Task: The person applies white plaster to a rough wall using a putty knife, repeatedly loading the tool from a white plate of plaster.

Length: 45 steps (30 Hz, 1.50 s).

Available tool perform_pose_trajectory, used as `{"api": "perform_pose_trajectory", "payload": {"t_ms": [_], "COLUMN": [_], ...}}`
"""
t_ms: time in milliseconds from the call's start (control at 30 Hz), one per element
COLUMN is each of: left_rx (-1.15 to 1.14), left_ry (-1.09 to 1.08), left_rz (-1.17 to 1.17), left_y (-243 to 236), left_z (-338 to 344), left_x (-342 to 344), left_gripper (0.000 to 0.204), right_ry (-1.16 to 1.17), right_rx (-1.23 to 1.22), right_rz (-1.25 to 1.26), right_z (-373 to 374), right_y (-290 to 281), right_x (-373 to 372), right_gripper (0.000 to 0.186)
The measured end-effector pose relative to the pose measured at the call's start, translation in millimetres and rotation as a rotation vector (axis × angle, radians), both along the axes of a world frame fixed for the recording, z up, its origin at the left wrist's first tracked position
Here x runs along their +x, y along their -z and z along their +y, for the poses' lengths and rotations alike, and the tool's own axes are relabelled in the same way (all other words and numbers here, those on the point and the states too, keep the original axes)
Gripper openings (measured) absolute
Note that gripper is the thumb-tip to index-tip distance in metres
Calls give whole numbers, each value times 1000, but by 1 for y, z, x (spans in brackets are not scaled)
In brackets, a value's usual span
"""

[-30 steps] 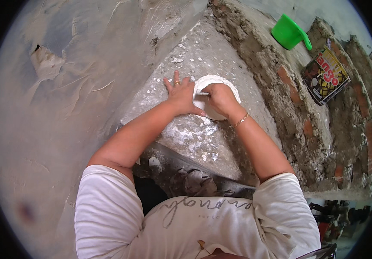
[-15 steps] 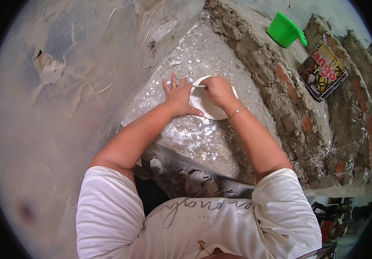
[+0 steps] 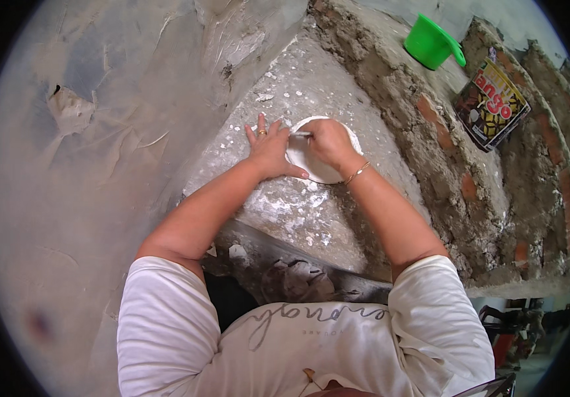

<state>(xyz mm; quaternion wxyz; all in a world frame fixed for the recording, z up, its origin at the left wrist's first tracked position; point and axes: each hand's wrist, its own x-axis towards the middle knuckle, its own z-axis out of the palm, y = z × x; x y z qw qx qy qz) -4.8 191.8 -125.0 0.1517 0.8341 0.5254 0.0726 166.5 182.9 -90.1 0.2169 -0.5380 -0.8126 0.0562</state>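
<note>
A round, shallow white bowl or dish [image 3: 309, 163] sits on the rough concrete step in front of me. My left hand [image 3: 272, 153] lies against its left side, fingers spread and thumb along the near rim. Inside the bowl's outline is my right hand [image 3: 330, 142], its fingers closed around a thin greyish stick-like tool [image 3: 299, 133]. One end of that tool pokes out toward my left hand; the rest is hidden by my fist. White matter coats the bowl's far rim.
White splatter and crumbs cover the concrete step [image 3: 285, 218]. To the right rise rough brick-and-mortar steps [image 3: 468, 187], carrying a green plastic dipper [image 3: 429, 44] and a dark printed packet [image 3: 490, 104]. A grey plastered wall [image 3: 100, 198] bounds the left side.
The whole view has shifted slightly. My right hand has moved a little nearer to me within the bowl, still gripping the tool. My left hand keeps its place at the rim.
</note>
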Motion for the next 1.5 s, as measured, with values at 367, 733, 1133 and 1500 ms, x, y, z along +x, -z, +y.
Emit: {"api": "perform_pose_trajectory", "payload": {"t_ms": [367,733,1133,1500], "left_rx": [21,17,14,-2], "left_ry": [1,9,4,2], "left_rz": [-70,-64,-15,-30], "left_y": [3,8,2,2], "left_z": [-2,-2,-2,-5], "left_x": [-4,-5,1,-6], "left_gripper": [121,123,121,122], "right_ry": [-129,-25,52,12], "right_rx": [-118,-74,-32,-192], "right_rz": [-68,-51,106,4], "right_z": [-37,-10,-2,-35], "right_y": [-20,-9,-12,-18], "right_x": [12,3,62,22], "right_gripper": [22,23,21,21]}}
